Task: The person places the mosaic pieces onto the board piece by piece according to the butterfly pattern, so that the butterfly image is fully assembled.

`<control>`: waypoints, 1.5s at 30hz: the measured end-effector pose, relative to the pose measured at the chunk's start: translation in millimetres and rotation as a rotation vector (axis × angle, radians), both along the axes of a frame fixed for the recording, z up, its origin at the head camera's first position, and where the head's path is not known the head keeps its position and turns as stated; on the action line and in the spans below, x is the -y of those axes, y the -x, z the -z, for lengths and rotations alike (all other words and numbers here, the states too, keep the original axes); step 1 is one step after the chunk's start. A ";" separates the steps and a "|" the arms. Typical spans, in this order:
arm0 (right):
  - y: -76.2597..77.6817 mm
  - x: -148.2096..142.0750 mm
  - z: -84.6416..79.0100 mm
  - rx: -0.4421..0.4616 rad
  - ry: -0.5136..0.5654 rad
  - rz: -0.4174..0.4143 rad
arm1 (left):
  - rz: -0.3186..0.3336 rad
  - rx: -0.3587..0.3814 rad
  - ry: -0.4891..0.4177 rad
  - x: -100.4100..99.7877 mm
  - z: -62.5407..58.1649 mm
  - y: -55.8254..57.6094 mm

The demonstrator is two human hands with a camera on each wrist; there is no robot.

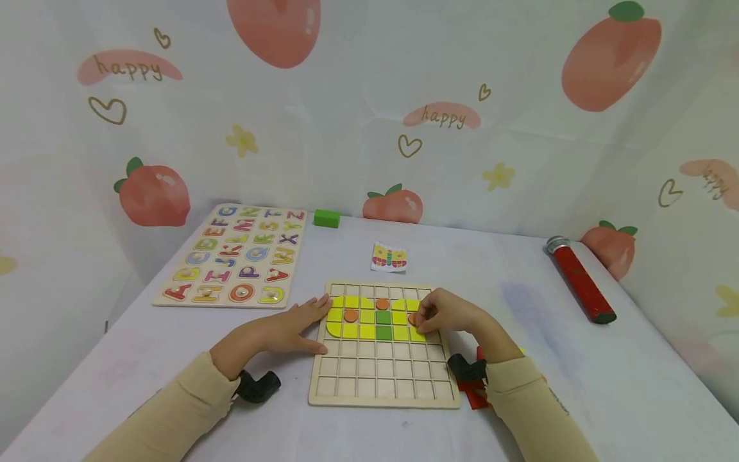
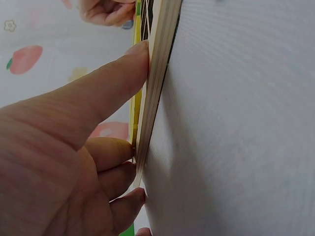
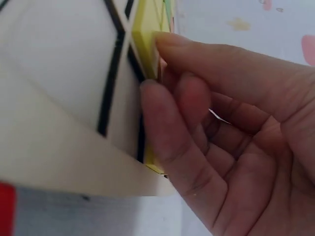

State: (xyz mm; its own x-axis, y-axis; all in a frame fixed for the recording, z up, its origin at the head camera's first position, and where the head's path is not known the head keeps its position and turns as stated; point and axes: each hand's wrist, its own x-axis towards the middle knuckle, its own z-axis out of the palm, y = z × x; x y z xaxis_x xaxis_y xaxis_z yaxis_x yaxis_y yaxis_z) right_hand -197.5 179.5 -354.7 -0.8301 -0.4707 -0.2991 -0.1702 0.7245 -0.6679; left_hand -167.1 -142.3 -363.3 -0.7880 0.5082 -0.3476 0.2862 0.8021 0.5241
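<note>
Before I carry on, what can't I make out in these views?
Head: count of red pieces, partly behind the right sleeve.
Head: outline of the rightmost orange disc, partly covered by the right hand.
Head: fine detail on the picture card, too small.
Left wrist: squares of the board, seen edge-on.
Right wrist: whether fingers grip the yellow piece; they block the contact.
</note>
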 end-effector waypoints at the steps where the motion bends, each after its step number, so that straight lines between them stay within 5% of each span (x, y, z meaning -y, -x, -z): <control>1: -0.4 -0.7 -0.5 0.000 -0.011 0.009 | 0.001 0.001 -0.002 -0.2 0.0 0.0; 22: -20.8 -91.4 -9.7 0.092 0.103 0.171 | 0.032 -0.024 -0.047 3.3 -0.4 -2.0; 36: -51.2 -148.1 -6.3 0.081 0.061 0.256 | 0.038 -0.021 -0.047 3.3 0.6 -0.6; 45: -57.9 -158.5 2.5 0.069 0.013 0.250 | 0.027 -0.018 -0.049 2.8 1.5 -0.8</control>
State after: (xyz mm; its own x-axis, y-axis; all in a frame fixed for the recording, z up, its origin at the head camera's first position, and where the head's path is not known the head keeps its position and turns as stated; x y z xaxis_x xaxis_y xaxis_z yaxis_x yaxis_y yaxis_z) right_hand -139.6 338.0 -357.2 -0.8989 -0.2573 -0.3548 0.0599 0.7299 -0.6809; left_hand -166.3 -145.2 -364.8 -0.7799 0.5453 -0.3072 0.3169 0.7674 0.5574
